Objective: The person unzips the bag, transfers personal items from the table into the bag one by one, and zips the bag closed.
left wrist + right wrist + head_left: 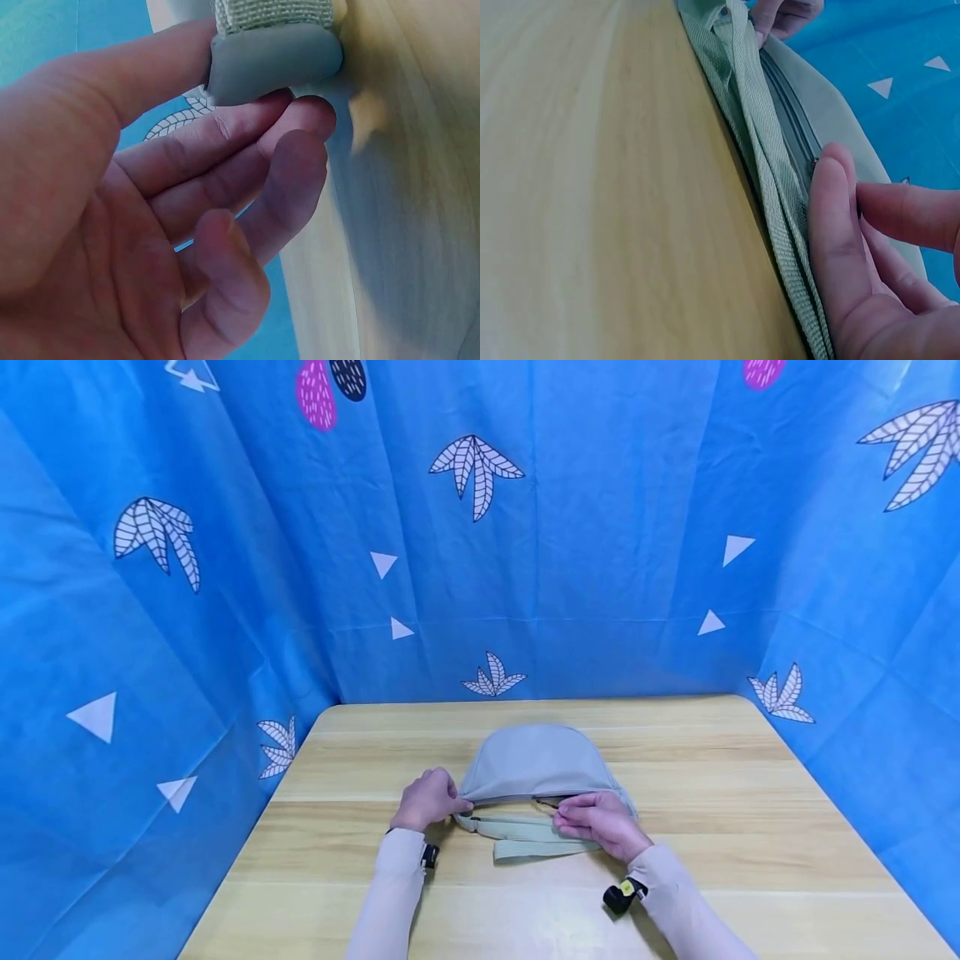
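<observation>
A pale grey-green waist bag point(538, 760) lies on the table, its rounded side away from me. My left hand point(429, 802) holds the bag's left end; the left wrist view shows thumb and fingers pinching a smooth grey tab point(274, 66) below woven webbing point(274, 15). At the bag's near edge, my right hand point(600, 825) pinches the zipper pull, mostly hidden by the fingers. Beside them the slider point(815, 162) sits on the dark zipper point(786, 97). The light green strap point(536, 850) lies folded along the near side, just under my right fingers.
The light wooden table point(360, 893) carries the bag near its middle. Blue patterned curtains point(600, 543) hang behind it and along both sides. A small black camera point(618, 897) is strapped to my right wrist, and another point(430, 856) to my left.
</observation>
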A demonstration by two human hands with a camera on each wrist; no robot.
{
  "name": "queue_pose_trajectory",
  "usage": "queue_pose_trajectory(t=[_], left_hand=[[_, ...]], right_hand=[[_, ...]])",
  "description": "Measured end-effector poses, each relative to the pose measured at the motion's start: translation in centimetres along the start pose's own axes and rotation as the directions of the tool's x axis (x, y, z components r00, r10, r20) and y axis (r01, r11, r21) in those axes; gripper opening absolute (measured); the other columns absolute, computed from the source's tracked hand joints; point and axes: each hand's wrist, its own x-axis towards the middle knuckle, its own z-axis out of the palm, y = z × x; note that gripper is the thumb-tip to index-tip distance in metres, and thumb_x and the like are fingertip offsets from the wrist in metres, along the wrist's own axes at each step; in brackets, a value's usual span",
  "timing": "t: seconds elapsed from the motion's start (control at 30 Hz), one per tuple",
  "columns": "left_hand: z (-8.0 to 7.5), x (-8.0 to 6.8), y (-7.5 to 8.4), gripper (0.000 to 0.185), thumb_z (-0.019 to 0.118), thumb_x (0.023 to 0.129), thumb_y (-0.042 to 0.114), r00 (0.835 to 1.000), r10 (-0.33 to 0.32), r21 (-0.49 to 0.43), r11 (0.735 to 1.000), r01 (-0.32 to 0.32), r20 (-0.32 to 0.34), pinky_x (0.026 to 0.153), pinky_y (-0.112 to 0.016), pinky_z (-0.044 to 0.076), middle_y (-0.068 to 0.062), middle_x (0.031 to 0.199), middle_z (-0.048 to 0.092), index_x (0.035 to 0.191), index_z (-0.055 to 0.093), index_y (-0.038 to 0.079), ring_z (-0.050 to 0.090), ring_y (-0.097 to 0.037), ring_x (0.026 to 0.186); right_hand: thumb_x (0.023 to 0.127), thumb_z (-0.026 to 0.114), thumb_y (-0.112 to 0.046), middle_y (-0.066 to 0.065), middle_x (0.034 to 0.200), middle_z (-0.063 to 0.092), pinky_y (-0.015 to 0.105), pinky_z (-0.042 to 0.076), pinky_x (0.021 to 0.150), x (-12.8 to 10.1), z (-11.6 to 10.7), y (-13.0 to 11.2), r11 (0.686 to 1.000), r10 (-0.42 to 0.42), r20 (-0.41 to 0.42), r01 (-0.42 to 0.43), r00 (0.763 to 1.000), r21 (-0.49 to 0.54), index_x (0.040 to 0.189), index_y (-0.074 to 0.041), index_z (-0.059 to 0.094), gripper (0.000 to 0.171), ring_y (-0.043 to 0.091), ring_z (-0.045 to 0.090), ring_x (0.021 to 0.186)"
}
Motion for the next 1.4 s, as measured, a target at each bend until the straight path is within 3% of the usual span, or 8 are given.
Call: queue_pose_trajectory(t=[0.37,0.63,1.4], left_hand=[[0.01,-0.10,0.00,0.037,0.087,0.083,0.031,1.000,0.006,-0.023,1.000,-0.006,0.008,0.049,-0.026,0.037,0.005,0.057,0.051,0.062,0.065,0.010,0.045,-0.012,0.052],[0.02,-0.18,0.12,0.038,0.087,0.083,0.029,1.000,-0.001,-0.033,0.999,0.002,0.011,0.049,-0.026,0.037,0.004,0.057,0.051,0.059,0.062,0.012,0.046,-0.012,0.051],[0.05,0.15,0.14,0.047,0.085,0.085,0.027,1.000,0.013,-0.012,1.000,-0.012,0.007,0.051,-0.027,0.036,0.007,0.052,0.044,0.053,0.051,0.018,0.044,-0.011,0.049]], right_hand=[[0.095,0.064,0.006,0.015,0.097,0.079,0.029,0.064,0.085,0.09,0.22,0.18,1.000,0.017,-0.031,-0.016,0.999,0.009,0.118,0.016,0.060,0.025,0.019,0.078,0.088],[0.096,0.064,0.005,0.016,0.098,0.079,0.027,0.064,0.083,-0.03,0.36,0.02,1.000,0.020,-0.018,-0.020,1.000,0.012,0.124,0.020,0.057,0.033,0.016,0.078,0.086],[0.095,0.065,0.004,0.010,0.091,0.079,0.025,0.064,0.078,-0.02,0.19,-0.44,0.999,0.011,-0.036,-0.013,0.999,-0.034,0.119,0.020,0.061,0.029,0.014,0.078,0.082]])
